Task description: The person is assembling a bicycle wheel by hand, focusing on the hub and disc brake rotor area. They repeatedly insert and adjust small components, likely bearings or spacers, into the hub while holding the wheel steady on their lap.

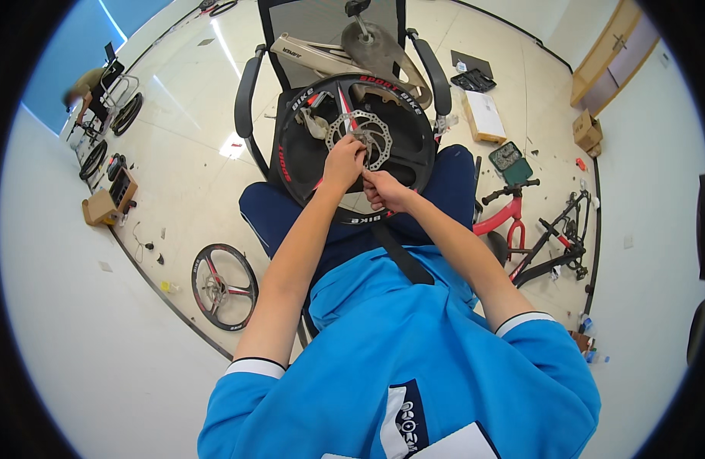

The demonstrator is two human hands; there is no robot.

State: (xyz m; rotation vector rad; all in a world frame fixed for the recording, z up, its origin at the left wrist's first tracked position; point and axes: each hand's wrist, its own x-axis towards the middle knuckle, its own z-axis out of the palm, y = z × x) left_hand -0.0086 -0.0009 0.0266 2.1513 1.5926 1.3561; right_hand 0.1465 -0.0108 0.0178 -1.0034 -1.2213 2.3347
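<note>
A black bicycle wheel (pixel 291 153) with red and white trim stands a little above the middle of the frame, its lower rim on the person's lap and its top leaning back against a black office chair (pixel 249 92), so the hub side faces the person and both hands are free to work on it. The silver brake disc (pixel 379 138) at the wheel's centre is where the hands meet. The left hand (pixel 343 162) comes up from below with its fingers curled shut at the lower left edge of the disc, near the hub, seemingly pinching a small part or steadying the disc; what exactly sits in that grip is too small to tell. The right hand (pixel 384 190) is just beside it, lower and to the right, fingers closed as if around a slim tool aimed at the hub, though the tool itself cannot be made out. A grey bike frame part (pixel 329 53) lies across the chair behind the wheel. Lower left on the floor lies a second wheel (pixel 224 287); a red bike frame (pixel 513 214) stands at right, a cardboard box (pixel 100 206) at left, and another person (pixel 81 88) bends over wheels at upper left.
</note>
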